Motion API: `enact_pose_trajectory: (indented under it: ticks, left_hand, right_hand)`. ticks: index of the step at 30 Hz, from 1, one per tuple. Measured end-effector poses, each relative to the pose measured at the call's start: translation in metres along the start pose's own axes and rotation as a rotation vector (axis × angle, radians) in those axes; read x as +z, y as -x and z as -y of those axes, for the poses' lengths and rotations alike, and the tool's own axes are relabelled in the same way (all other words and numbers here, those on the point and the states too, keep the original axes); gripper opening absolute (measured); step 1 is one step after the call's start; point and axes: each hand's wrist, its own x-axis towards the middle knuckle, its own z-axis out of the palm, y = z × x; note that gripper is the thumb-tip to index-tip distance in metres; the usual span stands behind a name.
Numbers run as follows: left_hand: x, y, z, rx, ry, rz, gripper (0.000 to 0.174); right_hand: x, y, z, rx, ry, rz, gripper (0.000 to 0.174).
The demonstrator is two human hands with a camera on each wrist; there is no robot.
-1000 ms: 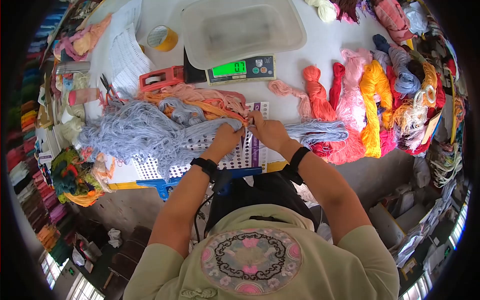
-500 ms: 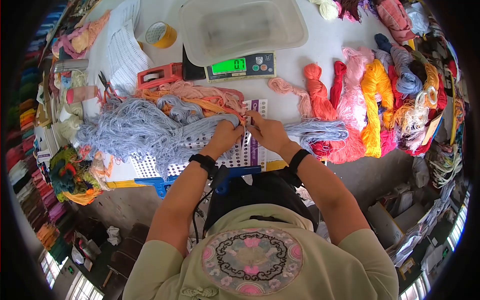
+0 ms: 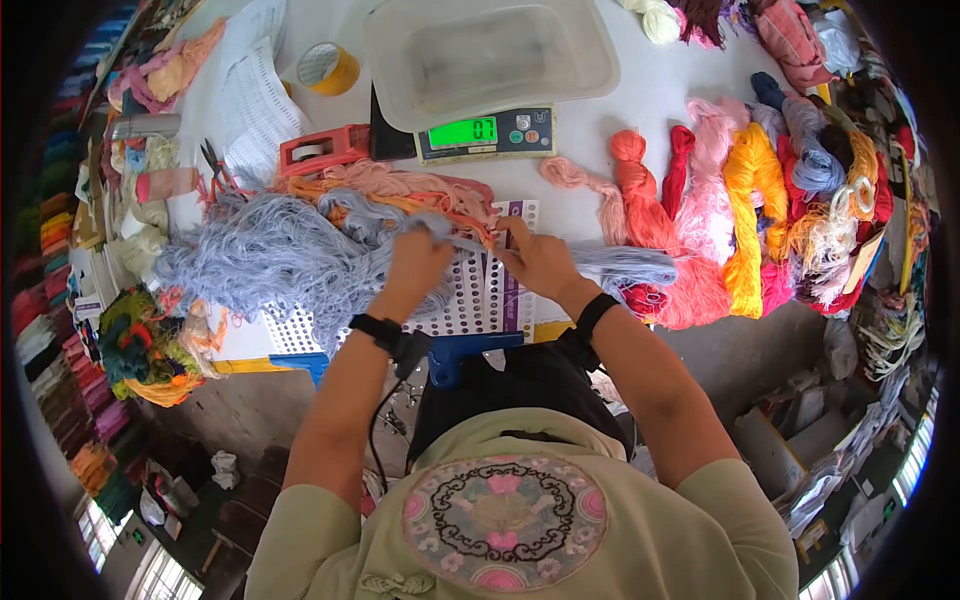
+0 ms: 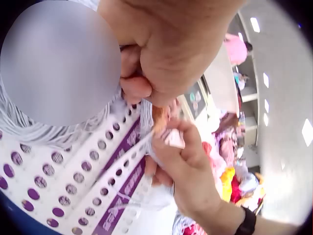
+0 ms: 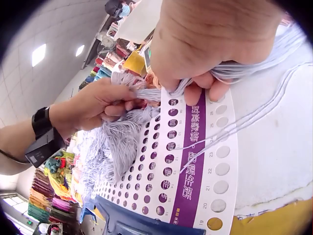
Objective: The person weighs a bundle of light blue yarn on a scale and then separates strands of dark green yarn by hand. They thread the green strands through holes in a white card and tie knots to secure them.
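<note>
A white punched card (image 3: 478, 297) (image 5: 195, 166) (image 4: 73, 181) with purple strips lies on the table in front of me. Across it runs a bundle of pale blue-grey yarn (image 3: 290, 262) (image 5: 117, 142). My left hand (image 3: 418, 255) (image 5: 105, 105) (image 4: 161, 54) grips the yarn strands above the card's left part. My right hand (image 3: 533, 258) (image 5: 215, 44) (image 4: 178, 156) pinches the same yarn over the purple strip, with its tail (image 3: 625, 265) trailing to the right. The two hands are a short way apart with strands stretched between them.
Behind the card stands a scale (image 3: 485, 133) with a clear plastic tub (image 3: 490, 55). A red tape dispenser (image 3: 322, 150), yellow tape roll (image 3: 325, 68) and scissors (image 3: 213, 165) lie at back left. Coloured skeins (image 3: 745, 200) fill the right; peach yarn (image 3: 410, 195) lies behind the blue.
My left hand has moved left and a little up, pulling yarn strands away from the right hand. The right hand stays at the purple strip.
</note>
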Motion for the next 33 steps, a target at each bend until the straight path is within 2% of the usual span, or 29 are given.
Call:
enact_pose_trajectory:
  ticks: [2, 3, 5, 6, 8, 9, 11, 12, 14, 15, 17, 21, 23, 27, 29, 30, 32, 33]
  left_hand:
    - [-0.024, 0.01, 0.019, -0.453, 0.257, -0.029, 0.022]
    - [-0.032, 0.011, 0.014, -0.455, 0.248, -0.03, 0.022]
    - [-0.047, 0.01, 0.001, -0.631, 0.594, 0.184, 0.024]
    - [-0.046, 0.011, 0.006, -0.632, 0.592, 0.184, 0.024]
    - [-0.036, 0.012, 0.018, -0.799, 0.866, 0.172, 0.024]
    - [-0.032, 0.012, 0.016, -0.799, 0.871, 0.169, 0.024]
    - [-0.02, 0.012, 0.008, -0.624, 0.596, 0.015, 0.023]
    - [-0.017, 0.012, 0.002, -0.626, 0.598, 0.012, 0.023]
    - [-0.015, 0.012, -0.008, -0.636, 0.788, -0.122, 0.021]
    - [-0.02, 0.012, -0.011, -0.637, 0.789, -0.122, 0.021]
    - [-0.03, 0.011, -0.018, -0.804, 1.01, 0.038, 0.02]
    - [-0.017, 0.012, -0.02, -0.816, 0.985, -0.056, 0.018]
    - [-0.005, 0.013, -0.018, -0.617, 0.815, -0.192, 0.016]
    - [-0.014, 0.01, -0.027, -0.609, 0.708, -0.155, 0.015]
    - [-0.021, 0.01, -0.028, -0.779, 1.23, 0.028, 0.019]
    - [-0.025, 0.007, -0.035, -0.779, 1.23, 0.027, 0.019]
    - [-0.03, 0.003, -0.054, -0.778, 1.583, 0.122, 0.021]
    - [-0.027, 0.004, -0.057, -0.778, 1.584, 0.122, 0.021]
  right_hand:
    - [-0.001, -0.002, -0.002, 0.02, 0.034, 0.039, 0.037]
    - [0.0, -0.003, -0.003, 0.015, 0.026, 0.038, 0.037]
    - [0.002, -0.004, -0.006, 0.027, 0.049, 0.049, 0.038]
    - [0.002, -0.004, -0.006, 0.024, 0.044, 0.051, 0.037]
    - [0.003, -0.003, -0.006, 0.012, 0.045, 0.035, 0.037]
    - [0.002, -0.003, -0.006, 0.002, 0.047, 0.019, 0.037]
    - [0.001, -0.003, -0.006, 0.005, 0.048, 0.032, 0.037]
    - [0.002, -0.003, -0.006, 0.011, 0.044, 0.04, 0.038]
    - [0.002, -0.004, -0.007, 0.007, 0.049, 0.037, 0.037]
    - [0.002, -0.004, -0.007, 0.004, 0.054, 0.03, 0.037]
    - [0.002, -0.005, -0.007, 0.006, 0.052, 0.035, 0.037]
    - [0.002, -0.008, -0.007, 0.039, 0.062, 0.068, 0.036]
    - [0.0, -0.008, -0.005, 0.04, 0.046, 0.068, 0.036]
    - [-0.001, -0.008, -0.004, 0.052, 0.021, 0.078, 0.035]
    - [-0.001, -0.008, -0.003, 0.056, 0.027, 0.076, 0.035]
    - [-0.001, -0.008, -0.003, 0.062, 0.032, 0.073, 0.035]
    - [-0.004, -0.01, -0.001, 0.094, 0.028, 0.101, 0.035]
    - [-0.005, -0.01, -0.001, 0.128, 0.024, 0.129, 0.036]
